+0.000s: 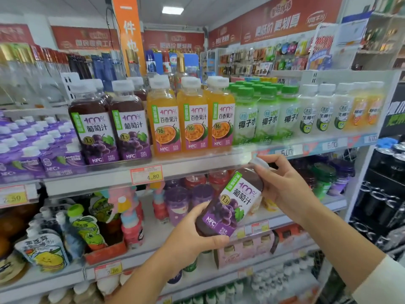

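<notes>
The grape juice bottle (230, 205) hangs in the air in front of the shelving, below the front rail of the upper shelf (197, 165) and to the right of the 4.80 price tag (146, 174). It is tilted, with its white cap (260, 163) up and to the right and its label facing the camera. The left hand (192, 233) cups the base, thumb laid across the near bottom edge and fingers wrapped round the far side. The right hand (285, 185) closes round the neck, its fingers curled just under the cap. The likely step is setting this bottle among its kind, so the aim should be the two shelved grape juice bottles (109, 126) at the left of that shelf, not the passion fruit juice bottles (192, 119) or the coconut water bottles (258, 115) further right. To do it well, bring the bottle upright before it rises, so the cap clears the rail rather than catching under it. Let the left hand carry the weight from below while the right only steers at the neck. Lift it over the clear front lip, then ease it leftward. Any free slot behind the two front bottles cannot be made out from here, so nudging them aside gently may be needed. Turn the label forward before letting go.
</notes>
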Motion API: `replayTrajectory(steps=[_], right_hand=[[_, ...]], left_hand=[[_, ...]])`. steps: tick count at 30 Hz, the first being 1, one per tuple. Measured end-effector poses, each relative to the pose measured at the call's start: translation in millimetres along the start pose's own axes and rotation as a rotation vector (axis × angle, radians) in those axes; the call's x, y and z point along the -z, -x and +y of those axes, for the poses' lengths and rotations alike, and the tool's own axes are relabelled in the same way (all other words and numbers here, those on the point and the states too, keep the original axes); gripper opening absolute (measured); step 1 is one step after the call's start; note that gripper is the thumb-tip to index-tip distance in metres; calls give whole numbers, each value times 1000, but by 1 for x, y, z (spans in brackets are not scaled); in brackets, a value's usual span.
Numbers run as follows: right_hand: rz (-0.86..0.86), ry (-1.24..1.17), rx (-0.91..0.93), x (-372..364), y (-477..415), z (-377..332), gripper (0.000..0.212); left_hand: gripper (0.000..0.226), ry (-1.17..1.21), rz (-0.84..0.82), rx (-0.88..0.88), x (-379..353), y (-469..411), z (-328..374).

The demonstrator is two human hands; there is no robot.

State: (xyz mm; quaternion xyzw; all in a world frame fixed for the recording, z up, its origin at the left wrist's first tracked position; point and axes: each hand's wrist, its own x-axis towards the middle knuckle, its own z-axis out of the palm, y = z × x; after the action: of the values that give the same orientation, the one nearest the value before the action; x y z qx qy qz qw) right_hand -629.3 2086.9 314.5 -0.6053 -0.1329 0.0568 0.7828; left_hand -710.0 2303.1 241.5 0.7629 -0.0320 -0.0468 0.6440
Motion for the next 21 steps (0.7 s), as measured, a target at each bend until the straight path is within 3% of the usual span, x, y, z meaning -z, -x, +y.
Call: replayTrajectory(steps=[4, 8, 11, 13, 17, 19, 21], right_hand=[[-58, 238, 12, -15, -9, -37, 23], [-144, 294, 123, -45, -19, -86, 37], [-213, 357, 277, -72, -26, -130, 45], [-245, 388, 384, -90, -32, -160, 45], [-230, 443, 576, -128, -57, -210, 33], [-211, 453, 638, -148, -73, -229, 29], [-201, 482, 663, -169, -89, -244, 29]], left_hand=[[81, -43, 110, -100, 13, -3, 14], [82, -115, 166, -250, 31, -6, 48], [68, -328, 202, -411, 61, 0, 89], [66, -566, 362, -548, 91, 2, 113], [54, -834, 832, -772, 156, -1, 149], [55, -1022, 910, -770, 186, -8, 161], [61, -1158, 887, -699, 210, -16, 167]])
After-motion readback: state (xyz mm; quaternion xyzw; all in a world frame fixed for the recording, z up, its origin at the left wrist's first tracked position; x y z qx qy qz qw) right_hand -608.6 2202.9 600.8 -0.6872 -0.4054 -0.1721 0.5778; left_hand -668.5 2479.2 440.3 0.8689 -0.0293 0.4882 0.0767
